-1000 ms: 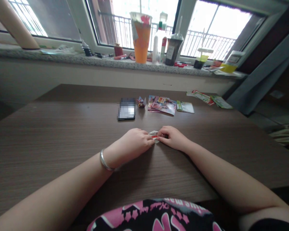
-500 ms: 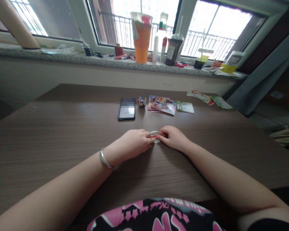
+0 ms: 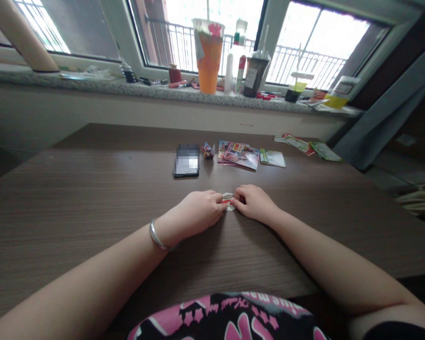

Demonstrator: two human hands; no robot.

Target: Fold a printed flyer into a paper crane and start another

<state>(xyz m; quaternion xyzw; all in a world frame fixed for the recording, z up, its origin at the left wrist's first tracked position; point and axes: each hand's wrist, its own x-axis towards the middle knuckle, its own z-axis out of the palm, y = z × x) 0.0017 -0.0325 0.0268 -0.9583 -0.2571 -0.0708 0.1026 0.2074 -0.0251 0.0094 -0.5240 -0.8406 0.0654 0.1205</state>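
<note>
A small piece of folded paper [image 3: 228, 207], whitish with an orange-red strip, lies at the middle of the brown table [image 3: 92, 189]. My left hand [image 3: 203, 210] holds its left side, fingers closed and a silver bangle round the wrist. From the right, my right hand [image 3: 253, 202] pinches the paper's other side between thumb and curled fingers. Both hands cover part of the paper, so its full shape is hidden. Just beyond them stands a small folded paper figure [image 3: 208, 151] with pointed tips.
Left of the figure lies a dark tablet or phone [image 3: 186, 161], its screen blurred. Glossy printed leaflets [image 3: 241, 155] and a green-white packet [image 3: 272, 157] lie to the right, with more coloured papers [image 3: 297, 143] farther off. Cups, including an orange one [image 3: 208, 61], line the windowsill [image 3: 163, 89].
My right fingers have shifted slightly on the paper, and a little more of its white top edge shows. My left hand has barely moved.
</note>
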